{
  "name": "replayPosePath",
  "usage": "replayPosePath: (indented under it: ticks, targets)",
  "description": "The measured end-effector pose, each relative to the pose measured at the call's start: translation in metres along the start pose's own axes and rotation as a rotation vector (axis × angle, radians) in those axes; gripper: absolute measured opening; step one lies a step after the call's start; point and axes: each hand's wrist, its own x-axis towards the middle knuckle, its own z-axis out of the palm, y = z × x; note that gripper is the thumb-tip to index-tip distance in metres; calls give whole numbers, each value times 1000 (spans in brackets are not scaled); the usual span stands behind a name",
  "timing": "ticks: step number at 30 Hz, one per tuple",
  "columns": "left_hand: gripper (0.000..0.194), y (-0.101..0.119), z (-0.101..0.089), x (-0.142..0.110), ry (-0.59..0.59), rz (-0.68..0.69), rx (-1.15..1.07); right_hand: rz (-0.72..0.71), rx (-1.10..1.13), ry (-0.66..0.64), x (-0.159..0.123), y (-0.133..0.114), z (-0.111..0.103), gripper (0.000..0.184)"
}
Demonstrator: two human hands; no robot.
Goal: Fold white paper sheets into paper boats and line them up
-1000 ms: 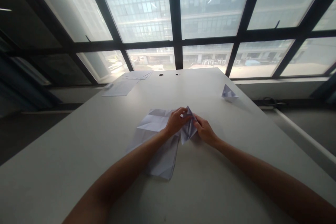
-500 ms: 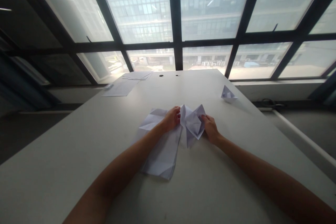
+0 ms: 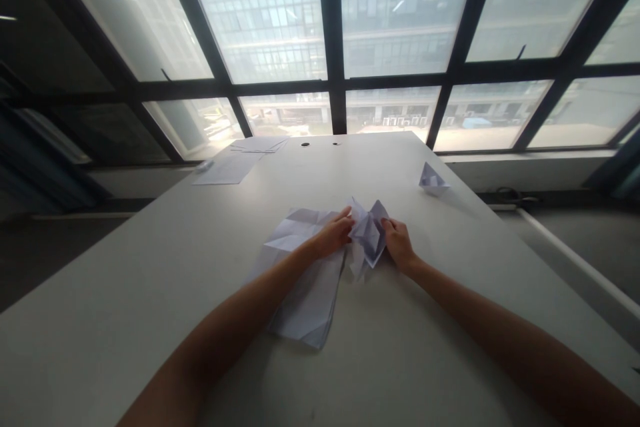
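Note:
A folded white paper (image 3: 369, 239) with pointed flaps is held up between both hands, just above the table. My left hand (image 3: 336, 233) pinches its left side, and some of those fingers are hidden behind the folds. On the right edge, my right hand (image 3: 399, 240) grips a flap between thumb and fingers. Creased paper sheets (image 3: 305, 307) lie under my left forearm, close beside the folded piece.
A folded paper boat (image 3: 433, 181) stands near the right edge of the white table (image 3: 425, 340). More paper sheets (image 3: 227, 169) lie at the far left. Beyond the far edge are large windows (image 3: 400, 13) with dark frames.
The folded paper was narrow and closed up; its flaps were then pulled apart and it now shows an opened, pointed shape. My left hand has shifted slightly right against it since the middle frame.

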Motion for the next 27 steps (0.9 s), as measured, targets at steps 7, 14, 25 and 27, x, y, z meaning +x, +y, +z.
replayPosePath:
  ticks: [7,14,25,27]
  targets:
    - [44,-8,-1,4,-11,35,-61,-128,-147,-4,-1,-2,-1,31]
    - [38,-13,-3,7,37,11,-52,-776,-804,123,-5,-20,-15,24]
    - [29,-13,-9,6,141,-118,-30,-577,-847,79,7,-22,-21,33]
    - [32,-12,-8,6,127,-106,-63,-515,-785,110,9,-21,-21,35]
